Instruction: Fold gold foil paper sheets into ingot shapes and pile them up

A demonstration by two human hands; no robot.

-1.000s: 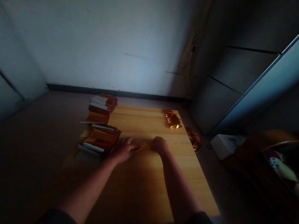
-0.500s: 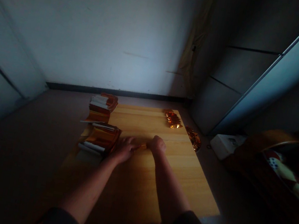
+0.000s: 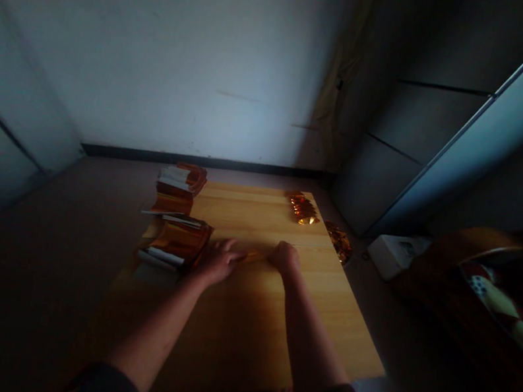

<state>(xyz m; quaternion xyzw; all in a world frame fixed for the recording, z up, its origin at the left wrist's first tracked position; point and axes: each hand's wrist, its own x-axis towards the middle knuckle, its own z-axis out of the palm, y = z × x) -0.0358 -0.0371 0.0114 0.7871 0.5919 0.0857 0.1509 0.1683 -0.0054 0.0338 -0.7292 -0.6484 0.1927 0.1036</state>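
Observation:
Between my left hand and my right hand runs a narrow strip of gold foil paper, held low over a pale wooden board. Both hands grip its ends, though my fingers hide parts of it. Just left of my left hand sits a stack of gold and silver foil sheets. A second stack lies beyond it at the board's far left corner. Small folded gold foil pieces lie at the far edge, ahead of my right hand.
A loose pile of gold foil lies on the floor beside the board's far right corner. Further right stand a white box and a wooden bed frame with patterned cloth. A wall with dark skirting runs behind.
My right hand has moved slightly to the right, further from my left hand, and the foil strip between them shows longer.

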